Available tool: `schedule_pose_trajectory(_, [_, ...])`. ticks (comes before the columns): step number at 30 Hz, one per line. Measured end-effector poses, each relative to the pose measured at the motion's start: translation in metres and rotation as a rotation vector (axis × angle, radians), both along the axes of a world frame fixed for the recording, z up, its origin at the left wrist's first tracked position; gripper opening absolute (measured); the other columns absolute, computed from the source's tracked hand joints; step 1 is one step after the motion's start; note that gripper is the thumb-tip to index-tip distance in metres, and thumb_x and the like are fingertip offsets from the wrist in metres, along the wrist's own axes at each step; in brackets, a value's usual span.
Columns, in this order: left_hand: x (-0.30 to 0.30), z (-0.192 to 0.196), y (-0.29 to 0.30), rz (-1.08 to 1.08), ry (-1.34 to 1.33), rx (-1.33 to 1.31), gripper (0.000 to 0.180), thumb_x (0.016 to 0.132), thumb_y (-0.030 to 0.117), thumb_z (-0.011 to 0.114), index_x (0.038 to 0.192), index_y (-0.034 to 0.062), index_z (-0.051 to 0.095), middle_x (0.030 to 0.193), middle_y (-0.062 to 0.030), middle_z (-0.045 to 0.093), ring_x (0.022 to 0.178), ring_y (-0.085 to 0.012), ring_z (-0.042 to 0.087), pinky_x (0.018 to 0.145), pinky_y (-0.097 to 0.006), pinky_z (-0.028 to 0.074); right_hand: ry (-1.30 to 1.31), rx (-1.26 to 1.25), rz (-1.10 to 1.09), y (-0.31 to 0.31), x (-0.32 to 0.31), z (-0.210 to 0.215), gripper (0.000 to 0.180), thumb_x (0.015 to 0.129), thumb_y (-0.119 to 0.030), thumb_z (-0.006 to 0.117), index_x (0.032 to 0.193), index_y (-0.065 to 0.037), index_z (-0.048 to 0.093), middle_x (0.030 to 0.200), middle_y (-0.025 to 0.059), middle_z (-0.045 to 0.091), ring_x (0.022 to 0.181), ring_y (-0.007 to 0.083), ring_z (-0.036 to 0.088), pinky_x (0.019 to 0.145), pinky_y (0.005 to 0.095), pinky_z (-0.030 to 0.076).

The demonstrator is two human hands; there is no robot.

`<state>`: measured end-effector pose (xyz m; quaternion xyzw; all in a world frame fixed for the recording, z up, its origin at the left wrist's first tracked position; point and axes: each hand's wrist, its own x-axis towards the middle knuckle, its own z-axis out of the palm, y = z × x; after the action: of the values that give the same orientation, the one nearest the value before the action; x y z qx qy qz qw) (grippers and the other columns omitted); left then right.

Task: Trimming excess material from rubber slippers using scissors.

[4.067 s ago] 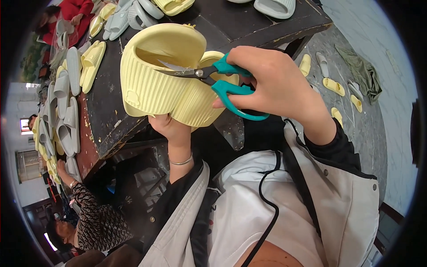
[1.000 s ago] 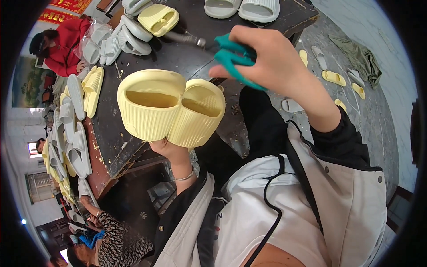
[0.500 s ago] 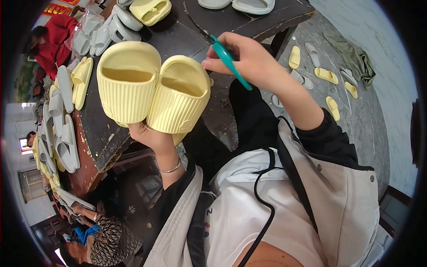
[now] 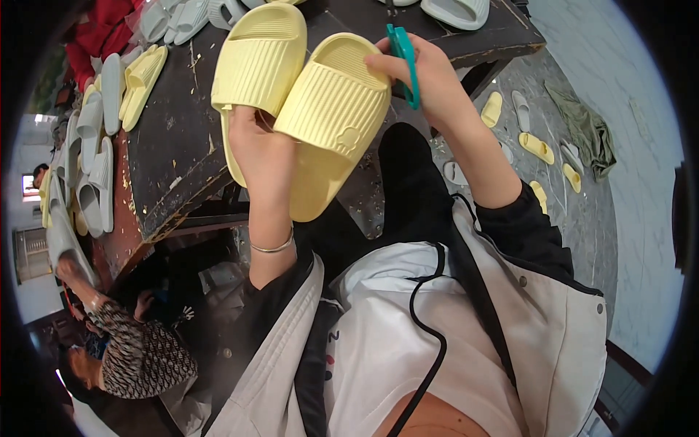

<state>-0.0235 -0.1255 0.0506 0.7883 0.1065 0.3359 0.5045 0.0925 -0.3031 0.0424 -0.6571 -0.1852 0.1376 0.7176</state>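
- The left hand [image 4: 262, 149] is closed firmly on a pair of yellow slippers [image 4: 331, 109]; some of its fingers are hidden between the two slippers.
- The right hand [image 4: 429, 73] is curled around the green handles of the scissors [image 4: 403, 58]. Its thumb is at the edge of the right slipper, but I cannot tell if it presses there.
- The blades point toward the far side of the table [image 4: 175, 146]; I cannot tell how far they are open.
- The pair is held up in front of the table, across its near edge, with the soles tilted.
- On the left part of the table there is another yellow pair [image 4: 143, 84], and near it many grey slippers [image 4: 90, 120].
- At the far edge of the table are light grey slippers [image 4: 456, 11].
- To the right of the table, loose slippers [image 4: 535, 148] and a green cloth [image 4: 586, 124] lie on the floor [image 4: 597, 211].
- Left of the table's near corner, a person in a patterned top [image 4: 142, 349] touches a grey slipper.
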Motion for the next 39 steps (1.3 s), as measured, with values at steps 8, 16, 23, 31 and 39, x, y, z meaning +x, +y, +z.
schedule_pose_trajectory(8, [0.008, -0.024, 0.013, -0.06, 0.116, 0.194, 0.035, 0.077, 0.002, 0.071, 0.109, -0.0058, 0.059, 0.093, -0.0122, 0.061, 0.083, -0.0213, 0.059, 0.075, -0.032, 0.049, -0.354, -0.115, -0.292, 0.004, 0.017, 0.002, 0.036, 0.082, -0.026, 0.077, 0.102, 0.0, 0.062, 0.084, 0.0025, 0.063, 0.077, 0.0117, 0.059, 0.071, 0.028, 0.047])
schedule_pose_trajectory(16, [0.025, -0.02, 0.0, -0.037, 0.243, 0.375, 0.032, 0.072, -0.004, 0.062, 0.102, -0.0069, 0.054, 0.101, -0.0248, 0.053, 0.092, -0.0439, 0.052, 0.083, -0.048, 0.044, -0.792, -0.467, -0.083, 0.06, 0.032, 0.029, 0.048, 0.077, -0.036, 0.079, 0.099, -0.001, 0.056, 0.086, 0.016, 0.065, 0.08, 0.0295, 0.064, 0.074, 0.039, 0.05])
schedule_pose_trajectory(23, [0.024, -0.008, 0.013, -0.164, 0.235, 0.327, 0.04, 0.074, 0.001, 0.07, 0.111, -0.0053, 0.054, 0.104, -0.022, 0.055, 0.098, -0.041, 0.053, 0.089, -0.046, 0.044, -0.814, -0.591, 0.066, 0.086, 0.033, 0.028, 0.062, 0.075, -0.044, 0.08, 0.102, 0.002, 0.048, 0.082, 0.0208, 0.063, 0.081, 0.0424, 0.063, 0.072, 0.0458, 0.05])
schedule_pose_trajectory(31, [-0.006, -0.005, 0.088, -0.253, 0.205, -0.269, 0.058, 0.088, 0.02, 0.066, 0.138, -0.0004, 0.045, 0.124, -0.02, 0.058, 0.111, -0.0335, 0.059, 0.096, -0.042, 0.048, -0.741, -0.646, 0.135, 0.082, 0.057, 0.054, 0.067, 0.071, -0.049, 0.082, 0.098, 0.002, 0.048, 0.087, 0.0223, 0.066, 0.086, 0.0413, 0.065, 0.073, 0.0461, 0.051])
schedule_pose_trajectory(39, [0.004, -0.017, 0.046, -1.121, -0.082, -1.546, 0.07, 0.096, 0.051, 0.041, 0.146, 0.0032, 0.035, 0.138, -0.0293, 0.044, 0.115, -0.0431, 0.052, 0.095, -0.051, 0.047, -0.711, -0.507, 0.278, 0.086, 0.033, 0.055, 0.066, 0.073, -0.049, 0.081, 0.099, 0.001, 0.048, 0.089, 0.0217, 0.066, 0.085, 0.0397, 0.065, 0.073, 0.0434, 0.052])
